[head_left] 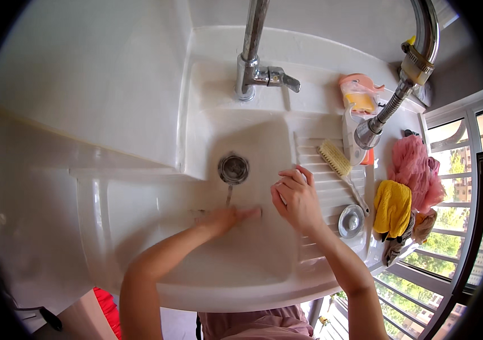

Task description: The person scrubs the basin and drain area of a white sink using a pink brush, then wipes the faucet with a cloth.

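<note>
Both my hands are over the basin of a white sink (253, 260). My left hand (227, 220) is low in the basin, below the round metal drain (233, 169). It is smeared by motion, and its fingers point right; whether anything is in them does not show. Over the basin's right edge, beside the ridged washboard (315, 226), is my right hand (299, 198). Its fingers are curled together, and what they hold, if anything, is hidden. The two hands are apart.
A chrome tap (247, 76) stands behind the basin. A flexible spout (369, 133) hangs at the right. On the ridges lie a pale-bristled brush (335, 158) and a round metal dish (351, 221). Beyond are a yellow cloth (392, 207), pink mesh (411, 170) and a pink container (360, 84).
</note>
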A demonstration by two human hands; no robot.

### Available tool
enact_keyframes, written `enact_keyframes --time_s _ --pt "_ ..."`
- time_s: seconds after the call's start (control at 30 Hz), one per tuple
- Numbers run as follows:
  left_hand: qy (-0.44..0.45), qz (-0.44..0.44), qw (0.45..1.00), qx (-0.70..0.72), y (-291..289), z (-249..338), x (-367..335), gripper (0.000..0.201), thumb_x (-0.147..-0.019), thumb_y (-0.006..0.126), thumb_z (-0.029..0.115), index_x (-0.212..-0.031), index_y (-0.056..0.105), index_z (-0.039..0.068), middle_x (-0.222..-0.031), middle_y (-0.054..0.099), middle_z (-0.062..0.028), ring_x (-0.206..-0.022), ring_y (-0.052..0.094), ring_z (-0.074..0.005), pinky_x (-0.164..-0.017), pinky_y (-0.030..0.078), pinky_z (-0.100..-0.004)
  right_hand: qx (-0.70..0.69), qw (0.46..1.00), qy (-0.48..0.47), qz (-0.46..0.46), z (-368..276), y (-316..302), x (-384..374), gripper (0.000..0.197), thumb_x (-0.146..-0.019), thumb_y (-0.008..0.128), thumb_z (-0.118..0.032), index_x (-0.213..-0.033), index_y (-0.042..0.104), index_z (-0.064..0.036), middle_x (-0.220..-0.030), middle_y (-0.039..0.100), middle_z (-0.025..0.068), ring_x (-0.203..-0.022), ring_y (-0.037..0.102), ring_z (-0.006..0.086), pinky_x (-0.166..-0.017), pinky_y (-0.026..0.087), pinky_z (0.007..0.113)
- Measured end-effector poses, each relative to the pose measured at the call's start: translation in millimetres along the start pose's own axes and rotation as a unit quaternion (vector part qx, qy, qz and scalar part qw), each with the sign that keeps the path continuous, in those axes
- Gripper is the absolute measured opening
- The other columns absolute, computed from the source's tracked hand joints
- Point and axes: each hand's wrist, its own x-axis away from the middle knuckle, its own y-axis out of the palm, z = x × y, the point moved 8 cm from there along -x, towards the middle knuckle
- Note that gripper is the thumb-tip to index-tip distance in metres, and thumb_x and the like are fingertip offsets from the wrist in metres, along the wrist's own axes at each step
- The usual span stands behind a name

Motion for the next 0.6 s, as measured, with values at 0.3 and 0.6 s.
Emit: enact_keyframes --time_s 0.3,0.6 --pt "-0.068 -0.179 0.963 -0.191 29.9 -16.1 10.0 0.067 -0.085 0.034 0.071 -0.116 0.063 0.019 -0.099 0.065 -0.0209 -0.091 0.061 -0.0355 -0.08 0.045 -0.0429 0.0 1.0 -0.009 0.013 0.6 7.1 -0.8 0.009 -0.077 0.063 -0.011 -0.07 0.063 -0.0054 -0.079 0.063 0.0047 -0.098 0.058 0.019 -0.098 0.036 0.042" --pt "-0.029 -0.135 0.99 0.008 59.6 -20.8 27.1 0.071 -0.085 0.033 0.071 -0.11 0.065 0.013 -0.094 0.064 -0.0213 -0.086 0.062 -0.0347 -0.08 0.045 -0.0407 -0.007 1.0 -0.004 0.02 -3.2 3.4 -3.2 0.008 -0.076 0.063 -0.01 -0.07 0.063 -0.0049 -0.079 0.062 0.005 -0.098 0.058 0.0187 -0.097 0.037 0.042"
